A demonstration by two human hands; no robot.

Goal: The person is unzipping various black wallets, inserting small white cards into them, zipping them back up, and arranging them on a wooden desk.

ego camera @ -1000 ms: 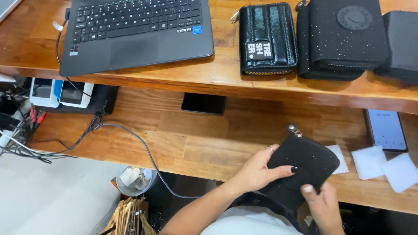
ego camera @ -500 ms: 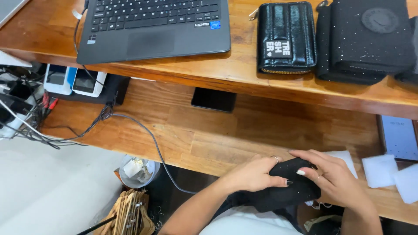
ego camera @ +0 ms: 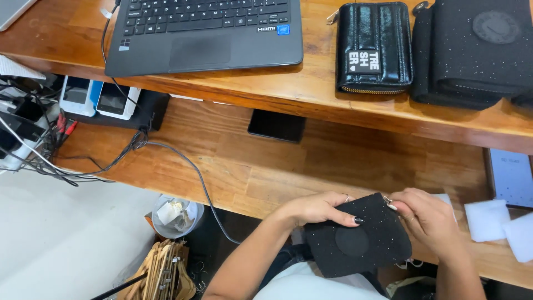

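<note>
While a dark laptop [ego camera: 205,33] sits at eleven o'clock on the upper level of the wooden bench [ego camera: 311,94], a glossy black zip wallet [ego camera: 375,47] lies at one o'clock beside a stack of black glittery pouches [ego camera: 472,53] at two o'clock. On the lower level of the bench, a small black slab like a phone [ego camera: 276,125] lies flat near twelve o'clock, well apart from the hands. At ten o'clock a black tray-like holder [ego camera: 145,114] carries two white card-reader-like devices [ego camera: 97,97], and a grey cable [ego camera: 189,166] runs from there across the wood and over the front edge. A tangle of wires [ego camera: 28,150] crowds nine o'clock. White paper slips [ego camera: 502,222] lie at three o'clock, just beside the right hand, with a pale blue notebook [ego camera: 511,178] above them.

A black glittery pouch [ego camera: 355,241] with a plain round patch on its face is held at five o'clock, over the front edge of the bench. The left hand [ego camera: 316,208] lies on its upper left edge, fingers closed onto the fabric. The right hand [ego camera: 427,219] grips the upper right corner, fingertips pinched at the small metal zip pull [ego camera: 387,201].

Below the bench at seven o'clock, a small round bin [ego camera: 176,216] holds crumpled white paper, and a bundle of wooden hangers [ego camera: 164,269] stands just beside it.
</note>
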